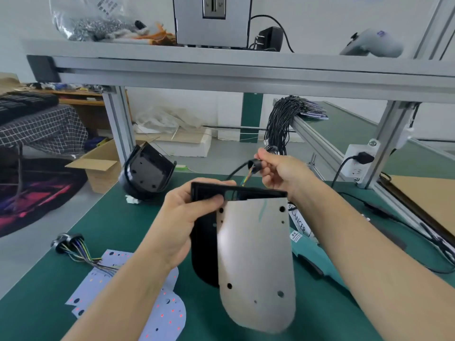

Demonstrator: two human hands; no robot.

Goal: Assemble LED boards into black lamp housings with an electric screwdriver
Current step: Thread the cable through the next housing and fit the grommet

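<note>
My left hand (pixel 189 212) grips the top edge of the black lamp housing (pixel 204 252), held upright above the green bench (pixel 49 286), with the LED board (pixel 256 264) lying against its open face, long axis running down toward me. My right hand (pixel 278 171), just above and behind that top edge, pinches the cable grommet (pixel 253 164). Its coloured wires (pixel 247 178) run down into the housing, so I judge my right hand must draw the cable up and away.

Two bare, sleeveless forearms (pixel 138 274)

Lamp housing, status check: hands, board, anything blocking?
Left hand grips housing top edge. Right hand pinches cable connector. LED board leans against housing, unscrewed. Nothing blocking.
</note>
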